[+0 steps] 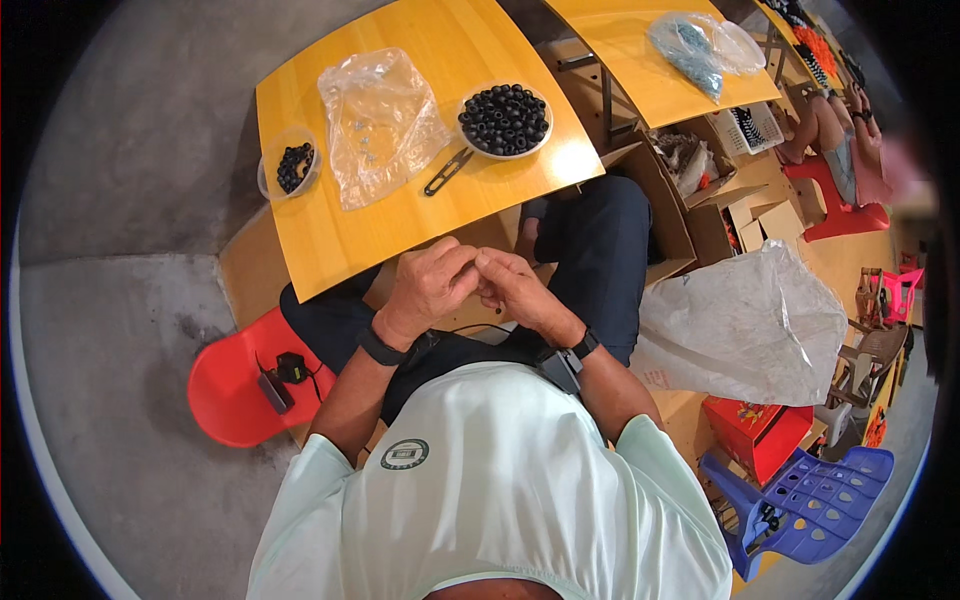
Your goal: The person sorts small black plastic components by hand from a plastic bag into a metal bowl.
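Observation:
My left hand [430, 284] and my right hand [517, 288] meet over my lap, just off the near edge of the yellow wooden table [340, 245]. Fingers and thumbs are pinched together at the tips; whatever lies between them is too small or hidden to make out. Across the table from my hands lie black thread snips [447, 172]. Beyond them stands a round tub [503, 156] heaped with black beads [505, 115]. A crumpled clear plastic bag [385, 125] with a few tiny bits lies in the middle. A smaller tub [264, 180] at the left edge holds fewer black beads [293, 167].
A red stool [225, 385] with small black devices stands at my left. To the right are cardboard boxes [665, 205], a whitish sack [745, 320], a red box [755, 430] and a blue plastic chair [820, 500]. Another table [620, 40] holds a bag; a person sits beyond.

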A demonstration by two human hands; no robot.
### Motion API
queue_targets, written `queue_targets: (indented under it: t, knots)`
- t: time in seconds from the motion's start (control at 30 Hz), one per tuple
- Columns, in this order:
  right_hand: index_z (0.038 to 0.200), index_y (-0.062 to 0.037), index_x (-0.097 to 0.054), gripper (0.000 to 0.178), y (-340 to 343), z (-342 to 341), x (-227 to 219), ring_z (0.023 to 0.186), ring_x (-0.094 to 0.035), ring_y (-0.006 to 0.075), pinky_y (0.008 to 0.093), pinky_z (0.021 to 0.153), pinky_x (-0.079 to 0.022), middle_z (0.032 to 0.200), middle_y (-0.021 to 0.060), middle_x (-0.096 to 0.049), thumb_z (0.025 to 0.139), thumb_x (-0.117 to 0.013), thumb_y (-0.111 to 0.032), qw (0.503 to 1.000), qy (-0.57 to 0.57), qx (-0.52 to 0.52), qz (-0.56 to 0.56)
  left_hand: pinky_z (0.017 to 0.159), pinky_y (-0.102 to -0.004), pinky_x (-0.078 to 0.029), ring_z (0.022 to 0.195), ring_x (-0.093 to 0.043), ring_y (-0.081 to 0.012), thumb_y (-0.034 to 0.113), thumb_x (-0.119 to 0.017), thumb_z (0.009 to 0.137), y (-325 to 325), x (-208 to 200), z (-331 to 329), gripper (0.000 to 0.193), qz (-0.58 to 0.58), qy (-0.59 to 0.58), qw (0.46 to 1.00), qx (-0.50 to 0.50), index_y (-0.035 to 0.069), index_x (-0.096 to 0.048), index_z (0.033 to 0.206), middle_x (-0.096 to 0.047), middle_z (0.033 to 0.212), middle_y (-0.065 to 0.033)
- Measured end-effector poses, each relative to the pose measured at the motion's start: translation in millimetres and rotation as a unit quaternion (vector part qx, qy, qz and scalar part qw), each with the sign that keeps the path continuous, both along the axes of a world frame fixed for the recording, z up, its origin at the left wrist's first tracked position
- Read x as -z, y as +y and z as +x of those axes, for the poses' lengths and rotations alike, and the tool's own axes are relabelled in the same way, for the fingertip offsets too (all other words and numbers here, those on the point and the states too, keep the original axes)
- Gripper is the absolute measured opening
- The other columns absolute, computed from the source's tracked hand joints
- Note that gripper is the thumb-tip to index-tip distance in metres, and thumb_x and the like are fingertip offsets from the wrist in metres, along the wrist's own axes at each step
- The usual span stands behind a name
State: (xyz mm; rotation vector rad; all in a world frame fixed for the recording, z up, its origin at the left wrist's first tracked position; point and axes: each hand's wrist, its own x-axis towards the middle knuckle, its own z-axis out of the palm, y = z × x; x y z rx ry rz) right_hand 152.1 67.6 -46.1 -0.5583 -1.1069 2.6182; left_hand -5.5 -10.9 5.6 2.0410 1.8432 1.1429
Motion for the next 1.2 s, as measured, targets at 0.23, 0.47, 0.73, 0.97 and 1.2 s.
queue_targets:
  t: [0.23, 0.47, 0.73, 0.97, 1.2]
  knots:
    - [0.096, -0.0131, -0.054, 0.025, -2, 1, 4, 0.064, -0.033, 0.0046, 0.02, 0.056, -0.028, 0.075, -0.0061, -0.04, 0.106, -0.046, -0.035, 0.998, -0.002, -0.032, -0.06, 0.051, -0.0305, -0.044, 0.057, -0.056, -0.0195, 0.001, -0.073, 0.076, -5, 4, 0, 0.018, -0.031, -0.05, 0.998, 0.0, 0.002, -0.067, 0.093, -0.057, 0.073, -0.0076]
    - [0.101, -0.0091, -0.053, 0.029, 10, 8, 0, 0.06, -0.027, 0.0065, 0.0213, 0.053, -0.025, 0.071, -0.0058, -0.034, 0.106, -0.043, -0.036, 0.975, 0.057, -0.026, -0.211, 0.052, -0.0216, -0.039, 0.057, -0.048, -0.0067, 0.004, -0.076, 0.08, -17, 3, -6, 0.03, -0.1, -0.191, 0.976, -0.026, 0.002, -0.067, 0.108, -0.054, 0.074, -0.0011]
    - [0.101, -0.0076, -0.054, 0.029, 4, 1, -4, 0.06, -0.027, 0.006, 0.021, 0.053, -0.024, 0.071, -0.0064, -0.036, 0.106, -0.045, -0.035, 0.971, 0.09, -0.024, -0.221, 0.06, -0.018, -0.043, 0.069, -0.052, -0.0029, 0.006, -0.075, 0.083, -11, 8, 6, 0.039, -0.137, -0.303, 0.943, -0.03, -0.002, -0.064, 0.12, -0.06, 0.086, 0.0001]
    - [0.099, -0.0087, -0.055, 0.03, 2, -6, -10, 0.058, -0.027, 0.0056, 0.0214, 0.051, -0.023, 0.069, -0.0066, -0.037, 0.104, -0.049, -0.038, 0.991, 0.034, -0.026, -0.123, 0.064, -0.0177, -0.044, 0.073, -0.051, -0.0028, 0.006, -0.073, 0.086, -22, 12, 2, 0.038, -0.149, -0.417, 0.896, -0.021, -0.002, -0.064, 0.122, -0.059, 0.087, 0.002]
    - [0.093, -0.009, -0.053, 0.031, -4, -13, -17, 0.055, -0.026, 0.0057, 0.0232, 0.05, -0.022, 0.067, -0.0062, -0.037, 0.104, -0.049, -0.037, 0.999, -0.005, -0.007, -0.042, 0.064, -0.0188, -0.043, 0.074, -0.051, -0.0032, 0.005, -0.071, 0.088, -25, 22, 0, 0.037, -0.131, -0.405, 0.905, -0.014, 0.001, -0.064, 0.125, -0.059, 0.089, 0.0025]
